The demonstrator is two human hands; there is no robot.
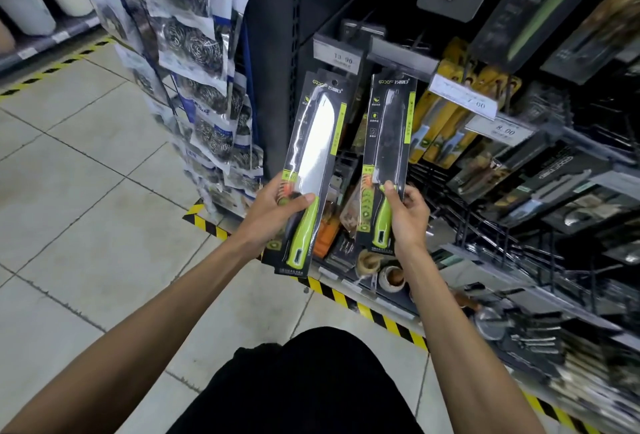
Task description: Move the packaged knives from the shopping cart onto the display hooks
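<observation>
1. Hands each grip one packaged knife: left hand point(277, 207) holds the bright-bladed pack point(308, 170), right hand point(407, 212) the dark-bladed pack point(384, 163).
2. Both packs are upright before the hooks, not yet hung.
3. Next move, I think: put each hang hole onto a hook.

Left hand point(277, 207): grips left knife pack point(313, 143) low down, arm outstretched.
Right hand point(407, 215): grips second pack point(389, 143), just right of it.

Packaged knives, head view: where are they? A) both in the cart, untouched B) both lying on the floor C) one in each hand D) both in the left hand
C: the left hand holds the left packaged knife and the right hand holds the right packaged knife, each near its green handle.
</observation>
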